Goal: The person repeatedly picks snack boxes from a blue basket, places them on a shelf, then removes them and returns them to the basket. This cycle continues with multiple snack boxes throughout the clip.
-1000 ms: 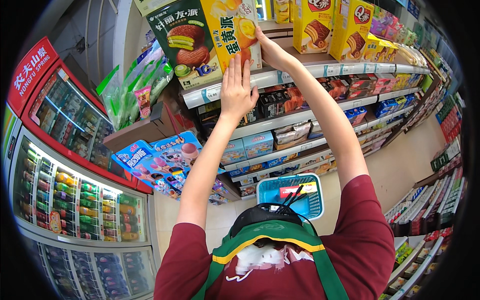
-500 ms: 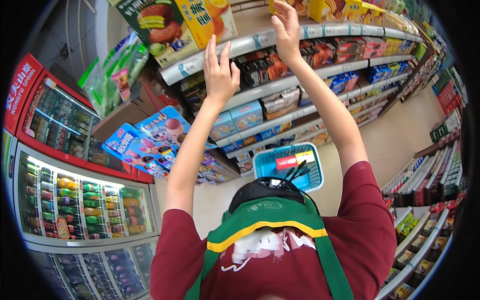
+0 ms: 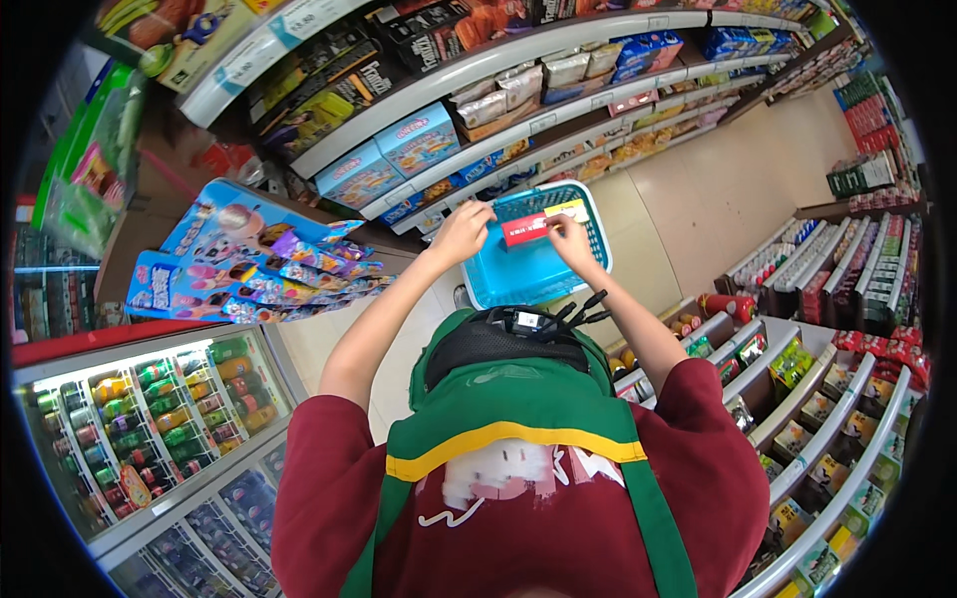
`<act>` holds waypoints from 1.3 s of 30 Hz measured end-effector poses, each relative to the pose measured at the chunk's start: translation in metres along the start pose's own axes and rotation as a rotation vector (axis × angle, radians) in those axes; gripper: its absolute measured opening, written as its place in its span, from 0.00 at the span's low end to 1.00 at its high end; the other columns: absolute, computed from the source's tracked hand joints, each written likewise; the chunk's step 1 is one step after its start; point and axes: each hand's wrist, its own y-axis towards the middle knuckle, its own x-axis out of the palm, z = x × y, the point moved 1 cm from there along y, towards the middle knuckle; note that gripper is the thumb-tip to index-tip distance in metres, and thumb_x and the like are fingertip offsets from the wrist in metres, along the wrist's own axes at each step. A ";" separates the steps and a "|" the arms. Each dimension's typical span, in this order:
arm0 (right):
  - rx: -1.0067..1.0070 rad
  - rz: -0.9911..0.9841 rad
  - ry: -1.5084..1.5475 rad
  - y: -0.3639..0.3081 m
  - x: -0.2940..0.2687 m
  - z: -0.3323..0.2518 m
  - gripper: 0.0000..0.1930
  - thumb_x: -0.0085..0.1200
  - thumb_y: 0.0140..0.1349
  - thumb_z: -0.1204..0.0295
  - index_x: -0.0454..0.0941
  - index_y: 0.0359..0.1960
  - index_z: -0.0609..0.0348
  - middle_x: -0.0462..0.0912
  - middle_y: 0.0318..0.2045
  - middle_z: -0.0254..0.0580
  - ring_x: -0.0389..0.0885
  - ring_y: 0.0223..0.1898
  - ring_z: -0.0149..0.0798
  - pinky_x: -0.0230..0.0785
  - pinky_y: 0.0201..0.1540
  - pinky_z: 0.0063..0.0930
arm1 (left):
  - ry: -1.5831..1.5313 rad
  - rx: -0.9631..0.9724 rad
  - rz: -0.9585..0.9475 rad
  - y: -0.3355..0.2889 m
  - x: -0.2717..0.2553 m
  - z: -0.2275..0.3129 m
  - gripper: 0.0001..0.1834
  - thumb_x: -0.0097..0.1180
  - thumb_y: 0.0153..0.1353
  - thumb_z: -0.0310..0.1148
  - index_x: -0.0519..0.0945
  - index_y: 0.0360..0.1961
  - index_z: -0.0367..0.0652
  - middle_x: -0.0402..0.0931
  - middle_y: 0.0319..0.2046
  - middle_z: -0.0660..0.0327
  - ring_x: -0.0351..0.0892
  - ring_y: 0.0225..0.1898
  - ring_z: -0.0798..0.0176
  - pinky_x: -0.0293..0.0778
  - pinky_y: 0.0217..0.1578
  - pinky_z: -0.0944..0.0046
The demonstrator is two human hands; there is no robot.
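Observation:
A blue basket (image 3: 518, 284) with a pale rim stands low in front of me. Inside lies a small red box (image 3: 522, 229), with a yellow pack (image 3: 568, 210) beside it. My right hand (image 3: 575, 249) is over the basket, its fingers pinched together at the red box's right end. At the basket's left rim is my left hand (image 3: 462, 234), fingers curled inward; what they hold, if anything, is hidden.
Curving snack shelves (image 3: 439, 80) run across the front. A blue cardboard display (image 3: 214, 249) with hanging packets juts out at left, above a lit drinks fridge (image 3: 159, 409). More stocked shelves (image 3: 817, 448) stand at right. A green apron pouch (image 3: 508, 369) hangs at my chest.
Both my hands have come down from the upper shelf edge to the basket. The fingers, spread before, are now closed. My view has shifted, with the basket sitting further left and higher.

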 end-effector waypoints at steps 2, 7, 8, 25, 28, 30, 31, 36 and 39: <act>0.058 -0.098 -0.111 -0.018 0.011 0.022 0.14 0.59 0.57 0.70 0.81 0.44 0.64 0.85 0.42 0.54 0.84 0.45 0.53 0.77 0.49 0.42 | -0.044 -0.114 -0.125 -0.013 0.036 -0.018 0.11 0.55 0.60 0.25 0.80 0.45 0.37 0.78 0.50 0.50 0.76 0.55 0.43 0.74 0.56 0.50; 0.102 -0.154 -0.213 -0.031 0.044 0.042 0.19 0.58 0.58 0.71 0.77 0.51 0.63 0.82 0.48 0.57 0.83 0.48 0.55 0.76 0.52 0.45 | 0.015 -0.326 -0.314 -0.016 0.114 -0.039 0.25 0.63 0.58 0.33 0.75 0.57 0.39 0.75 0.55 0.47 0.74 0.59 0.43 0.73 0.58 0.48; 0.094 -0.152 -0.236 -0.031 0.048 0.041 0.20 0.58 0.58 0.71 0.76 0.52 0.63 0.81 0.49 0.57 0.82 0.49 0.57 0.75 0.53 0.46 | 0.032 -0.345 -0.348 -0.012 0.126 -0.040 0.29 0.65 0.57 0.35 0.74 0.59 0.38 0.74 0.56 0.46 0.74 0.59 0.43 0.73 0.58 0.47; 0.290 -0.068 -0.067 -0.108 0.043 0.065 0.29 0.61 0.60 0.68 0.68 0.63 0.60 0.74 0.57 0.57 0.77 0.56 0.53 0.75 0.54 0.44 | -0.269 -0.397 -0.093 -0.010 0.114 -0.051 0.30 0.72 0.41 0.35 0.80 0.49 0.37 0.81 0.43 0.44 0.82 0.46 0.41 0.79 0.48 0.49; 0.339 -0.049 0.027 -0.106 0.023 0.042 0.31 0.62 0.59 0.68 0.67 0.64 0.60 0.73 0.59 0.60 0.74 0.60 0.61 0.69 0.62 0.46 | -0.384 -0.511 -0.117 -0.043 0.065 -0.045 0.32 0.76 0.42 0.33 0.79 0.51 0.35 0.81 0.46 0.48 0.85 0.47 0.49 0.81 0.49 0.55; 0.308 -0.077 0.049 -0.099 0.014 0.026 0.34 0.64 0.59 0.66 0.65 0.66 0.59 0.70 0.63 0.58 0.70 0.64 0.60 0.65 0.66 0.45 | -0.562 -0.592 -0.072 -0.053 0.021 -0.016 0.31 0.76 0.45 0.29 0.78 0.52 0.34 0.81 0.47 0.51 0.84 0.50 0.55 0.81 0.53 0.57; 0.254 -0.089 0.046 -0.095 0.010 0.018 0.35 0.64 0.59 0.65 0.64 0.67 0.59 0.69 0.63 0.58 0.69 0.65 0.59 0.64 0.67 0.45 | -0.651 -0.629 -0.045 -0.055 -0.002 0.000 0.30 0.75 0.47 0.27 0.78 0.52 0.33 0.81 0.48 0.53 0.84 0.52 0.58 0.81 0.54 0.58; -0.034 -0.233 0.072 -0.064 -0.010 -0.030 0.40 0.66 0.59 0.60 0.60 0.70 0.57 0.67 0.67 0.57 0.64 0.70 0.57 0.58 0.71 0.45 | -0.779 -0.624 0.143 -0.086 -0.074 0.042 0.35 0.75 0.48 0.26 0.74 0.58 0.31 0.78 0.52 0.56 0.81 0.56 0.61 0.79 0.56 0.61; -0.116 -0.383 0.241 -0.048 -0.027 -0.062 0.42 0.68 0.58 0.61 0.60 0.71 0.58 0.69 0.66 0.56 0.68 0.68 0.54 0.62 0.70 0.43 | -0.805 -0.555 0.326 -0.082 -0.111 0.077 0.38 0.75 0.46 0.28 0.72 0.59 0.29 0.77 0.52 0.55 0.80 0.56 0.61 0.79 0.55 0.61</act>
